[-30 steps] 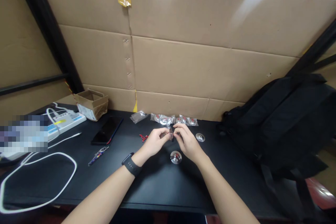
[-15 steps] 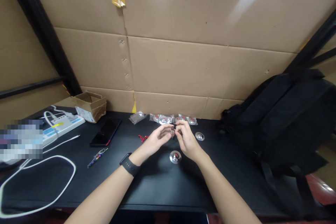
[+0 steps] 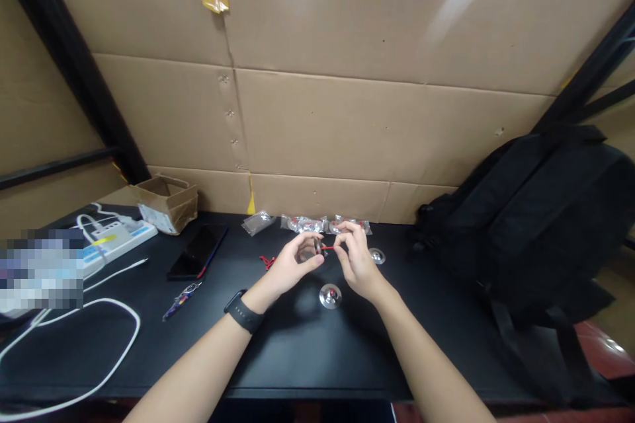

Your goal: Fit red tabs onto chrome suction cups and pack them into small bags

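Note:
My left hand grips a small metal cymbal by its edge, turned side-on, between thumb and fingers. From its centre a short red cord runs taut to my right hand, whose thumb and index finger pinch the other end. On the table below lies a second small cymbal, with a bit of red at its middle. Another silver cymbal rests just right of my right hand. Behind my left hand is a small heap of red cords, partly covered by the hand.
Clear plastic packets with cymbals line the back of the black table. On the left are a phone, a keyring, an open cardboard box, a power strip and a white cable. A black backpack stands at right.
My hands have moved slightly apart, and the red cord now shows stretched between the cymbal and my right fingertips. The view has shifted a little.

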`<action>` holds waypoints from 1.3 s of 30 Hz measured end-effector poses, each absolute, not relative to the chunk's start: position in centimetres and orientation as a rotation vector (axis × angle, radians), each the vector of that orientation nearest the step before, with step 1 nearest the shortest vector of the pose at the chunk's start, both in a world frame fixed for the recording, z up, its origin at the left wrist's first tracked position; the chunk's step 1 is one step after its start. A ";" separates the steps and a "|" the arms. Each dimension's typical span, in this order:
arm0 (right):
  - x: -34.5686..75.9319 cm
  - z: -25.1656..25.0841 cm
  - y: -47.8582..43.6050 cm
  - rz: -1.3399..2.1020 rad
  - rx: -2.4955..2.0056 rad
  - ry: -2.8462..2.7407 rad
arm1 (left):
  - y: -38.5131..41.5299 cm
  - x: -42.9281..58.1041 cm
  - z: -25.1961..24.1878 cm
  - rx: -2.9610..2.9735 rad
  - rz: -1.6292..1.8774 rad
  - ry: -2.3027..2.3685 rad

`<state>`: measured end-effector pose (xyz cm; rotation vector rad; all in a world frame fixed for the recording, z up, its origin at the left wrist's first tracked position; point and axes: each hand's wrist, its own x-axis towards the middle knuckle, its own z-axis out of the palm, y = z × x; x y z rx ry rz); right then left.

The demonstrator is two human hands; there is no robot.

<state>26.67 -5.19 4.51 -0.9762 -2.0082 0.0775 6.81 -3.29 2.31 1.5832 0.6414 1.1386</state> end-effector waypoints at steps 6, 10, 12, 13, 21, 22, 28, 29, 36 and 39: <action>26.9 4.9 -5.3 0.218 -0.925 -1.930 | -3.5 6.6 2.8 1.614 1.127 0.671; 26.8 4.9 -5.4 0.333 -0.915 -1.856 | -3.6 6.6 3.1 1.608 1.143 0.665; 26.6 4.8 -5.5 0.357 -0.897 -1.846 | -3.5 6.6 2.9 1.613 1.142 0.653; 26.5 4.7 -5.5 0.357 -0.888 -1.848 | -3.5 6.6 2.8 1.620 1.138 0.648; 26.1 4.4 -5.4 0.370 -0.875 -1.823 | -3.4 6.5 2.5 1.721 1.081 0.683; 26.2 4.5 -5.5 0.388 -0.875 -1.818 | -3.4 6.4 2.6 1.748 1.069 0.703; 27.3 5.3 -5.6 0.480 -0.912 -1.929 | -3.6 6.1 3.0 1.982 1.010 0.793; 27.7 5.4 -5.5 0.483 -0.933 -1.968 | -3.5 6.0 3.0 2.006 1.029 0.817; 30.7 5.5 -4.8 0.585 -1.220 -2.256 | -2.0 3.4 3.8 2.242 1.116 1.076; 31.4 5.0 -4.4 0.663 -1.308 -2.318 | -2.6 3.5 3.9 2.472 0.916 1.006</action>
